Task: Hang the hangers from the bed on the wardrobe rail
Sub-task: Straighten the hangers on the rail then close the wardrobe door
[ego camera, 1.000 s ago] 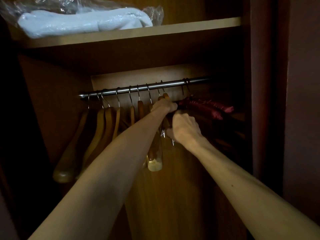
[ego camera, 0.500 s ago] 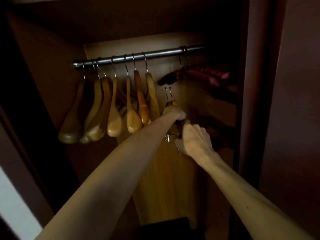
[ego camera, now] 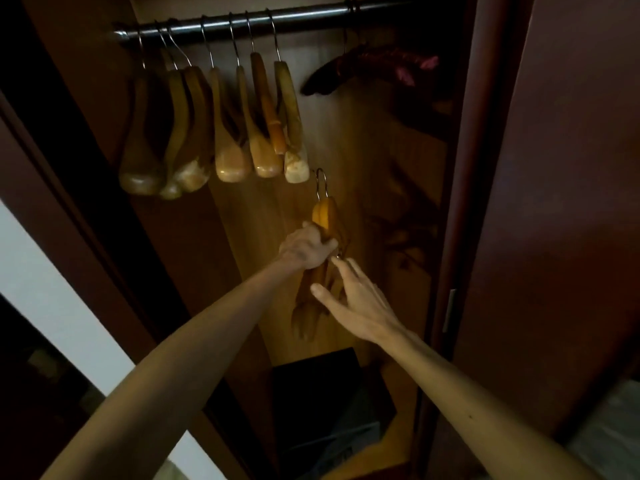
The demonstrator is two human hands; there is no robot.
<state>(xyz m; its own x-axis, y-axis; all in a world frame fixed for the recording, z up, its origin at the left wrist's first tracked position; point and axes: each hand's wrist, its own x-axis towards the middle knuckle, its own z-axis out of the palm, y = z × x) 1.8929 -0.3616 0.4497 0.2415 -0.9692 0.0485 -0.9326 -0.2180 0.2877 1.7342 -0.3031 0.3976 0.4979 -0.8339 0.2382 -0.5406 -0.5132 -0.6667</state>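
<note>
I have both bare arms stretched forward and upward, forearms converging toward the middle. My left hand (ego camera: pixel 308 249) is curled into a closed fist, knuckles up, wrapped around the necks of a bunch of wooden hangers (ego camera: pixel 325 223) whose hook rises just above my fist. My left wrist runs straight into the forearm. My right hand (ego camera: pixel 356 299) sits just below and to the right of the left, loose and spread, palm turned away from me. Its fingertips (ego camera: pixel 337 263) reach up toward the underside of my left fist, nearly touching it, and its thumb points left across the hanging wood.
</note>
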